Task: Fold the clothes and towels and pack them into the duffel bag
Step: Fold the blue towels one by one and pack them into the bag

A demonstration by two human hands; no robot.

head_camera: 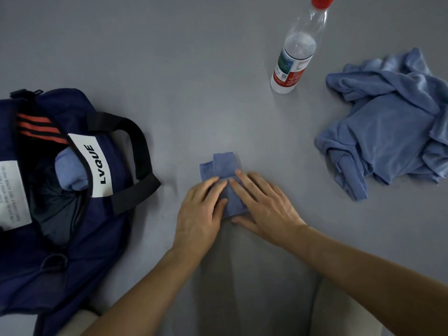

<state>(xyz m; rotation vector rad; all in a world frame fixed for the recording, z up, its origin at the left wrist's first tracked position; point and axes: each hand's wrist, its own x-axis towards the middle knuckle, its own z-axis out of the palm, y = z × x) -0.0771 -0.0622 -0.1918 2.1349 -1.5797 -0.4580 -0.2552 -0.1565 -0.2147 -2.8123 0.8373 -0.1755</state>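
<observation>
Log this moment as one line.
step: fold | left hand: flat on small blue cloth | right hand: flat on it | duffel bag: open, blue roll inside | crumpled pile: unfolded

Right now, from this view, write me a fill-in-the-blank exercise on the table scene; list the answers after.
1. The left hand and the right hand press flat on a small folded ____ cloth.
2. The bottle has a ____ cap.
3. The open duffel bag lies on the person's ____ side.
Missing words: blue; red; left.
</observation>
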